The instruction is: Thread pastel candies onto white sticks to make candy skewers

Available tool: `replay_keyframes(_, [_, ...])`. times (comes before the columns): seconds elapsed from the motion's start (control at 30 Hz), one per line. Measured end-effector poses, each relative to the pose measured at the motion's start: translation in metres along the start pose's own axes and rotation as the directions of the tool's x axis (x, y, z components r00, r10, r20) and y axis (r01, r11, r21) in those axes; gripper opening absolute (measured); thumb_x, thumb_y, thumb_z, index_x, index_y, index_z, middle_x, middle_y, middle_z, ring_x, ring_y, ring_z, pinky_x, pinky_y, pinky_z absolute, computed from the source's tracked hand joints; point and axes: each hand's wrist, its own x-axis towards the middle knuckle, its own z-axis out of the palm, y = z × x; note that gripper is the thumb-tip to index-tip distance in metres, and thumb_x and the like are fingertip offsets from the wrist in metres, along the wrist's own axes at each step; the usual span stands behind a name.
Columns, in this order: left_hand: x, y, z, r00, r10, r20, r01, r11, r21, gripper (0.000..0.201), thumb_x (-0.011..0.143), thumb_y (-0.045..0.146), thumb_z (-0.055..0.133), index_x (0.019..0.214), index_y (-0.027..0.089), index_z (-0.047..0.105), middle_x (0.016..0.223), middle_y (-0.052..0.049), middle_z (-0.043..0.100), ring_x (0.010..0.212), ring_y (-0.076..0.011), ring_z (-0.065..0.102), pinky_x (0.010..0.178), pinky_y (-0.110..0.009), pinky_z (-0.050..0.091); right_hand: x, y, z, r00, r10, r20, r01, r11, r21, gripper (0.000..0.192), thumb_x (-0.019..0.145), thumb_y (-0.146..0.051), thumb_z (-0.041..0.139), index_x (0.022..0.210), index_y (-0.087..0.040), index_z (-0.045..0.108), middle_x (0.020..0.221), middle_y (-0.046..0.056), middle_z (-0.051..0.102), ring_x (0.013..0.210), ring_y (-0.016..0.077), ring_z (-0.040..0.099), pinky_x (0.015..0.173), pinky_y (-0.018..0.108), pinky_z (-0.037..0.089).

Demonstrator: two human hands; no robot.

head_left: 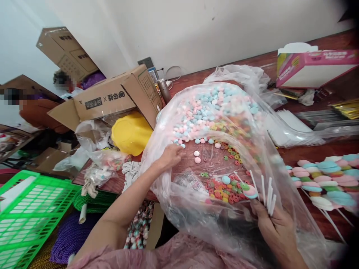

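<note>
White walls backed a cluttered red-brown table (297,153). Far left: green plastic crate (30,209); cardboard box (117,95) lying on its side; yellow bowl (131,133) beneath it. Centre: large clear plastic bag (196,209) spread open, holding pastel round candies (209,108) and coloured ring candies (224,186). Left hand (169,157) reached inside the bag, fingers bunched over the round candies. Right hand (276,228) pinched a bundle of white sticks (267,192), one bearing stacked candies. Far right: finished candy skewers (325,179); pink box (314,67) behind.
</note>
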Motion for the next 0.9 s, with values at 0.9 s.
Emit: replay_keyframes(0.9, [0.067,-0.004,0.001,0.999,0.032,0.011,-0.032,0.998,-0.058,0.012,0.066,0.012,0.058,0.061,0.015,0.069,0.073,-0.005,0.068,0.082,-0.0200,0.060,0.077,-0.029,0.045,-0.005,0.012,-0.004,0.980,-0.160,0.117,0.172,0.980,-0.099,0.020,0.094,-0.030,0.056,0.105,-0.023,0.072,0.074,-0.001,0.070,0.058,0.0160,0.063,0.055,0.023,0.050])
